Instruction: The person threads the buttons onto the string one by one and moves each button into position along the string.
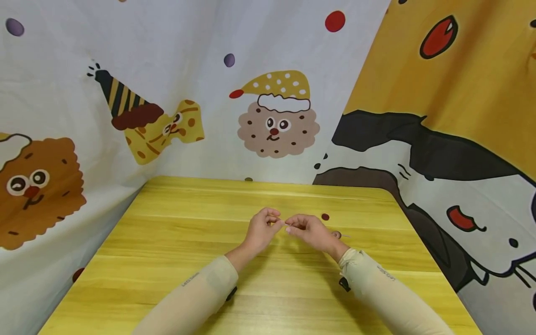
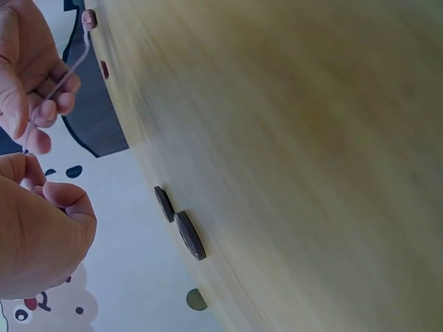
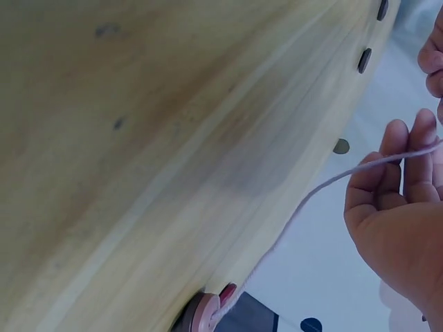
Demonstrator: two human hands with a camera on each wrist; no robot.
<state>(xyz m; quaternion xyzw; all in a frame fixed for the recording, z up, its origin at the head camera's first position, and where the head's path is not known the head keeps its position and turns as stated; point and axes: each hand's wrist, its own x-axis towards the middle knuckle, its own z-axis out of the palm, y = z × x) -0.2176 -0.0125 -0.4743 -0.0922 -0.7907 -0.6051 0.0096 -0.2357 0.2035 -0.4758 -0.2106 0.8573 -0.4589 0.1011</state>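
Note:
A thin pinkish-lilac cord [image 3: 304, 200] rises from a round pink-and-dark piece [image 3: 205, 312] on the tabletop and crosses the palm side of my right hand [image 1: 311, 230]. That hand pinches the cord between thumb and forefinger, its other fingers loosely bent. Close by on the left, my left hand [image 1: 261, 230] pinches the cord near its end, the fingertips of both hands almost meeting. In the left wrist view the cord [image 2: 69, 72] slants down to where the hands meet. Both hands are raised above the table; the cord's tip is hidden by fingers.
A small dark-red disc [image 1: 325, 217] lies beyond my right hand on the wooden table [image 1: 167, 242]. Two dark discs [image 2: 190, 235] appear near the table edge in the left wrist view. A printed cloth [image 1: 188, 46] hangs behind the table.

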